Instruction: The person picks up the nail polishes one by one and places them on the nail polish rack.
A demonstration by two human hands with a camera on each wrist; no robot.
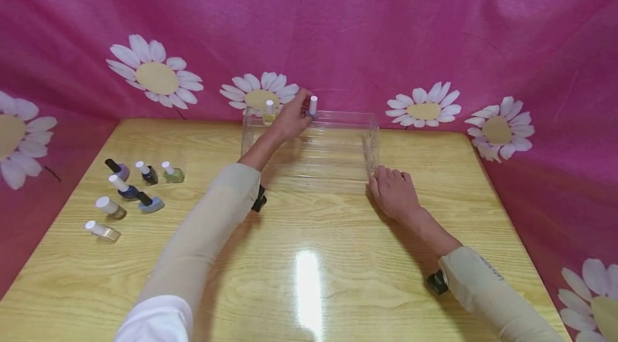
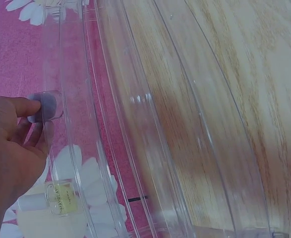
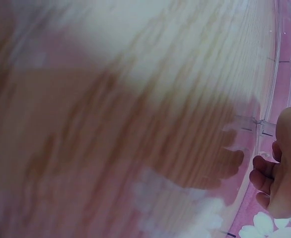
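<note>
A clear tiered acrylic rack (image 1: 309, 176) stands at the back of the table. My left hand (image 1: 292, 119) reaches over its top tier and pinches a greyish nail polish bottle (image 2: 47, 106), whose white cap (image 1: 314, 104) points up in the head view. To its left on the same tier stands a yellowish nail polish bottle (image 2: 63, 197) with a white cap. My right hand (image 1: 396, 194) grips the rack's front right corner, fingers curled in the right wrist view; the exact contact is partly hidden.
Several nail polish bottles stand at the table's left, among them a green one (image 1: 174, 173), a light blue one (image 1: 151, 204), and a pale gold one (image 1: 103, 231). A pink cloth (image 1: 338, 36) with daisies hangs behind the wooden table (image 1: 270, 277).
</note>
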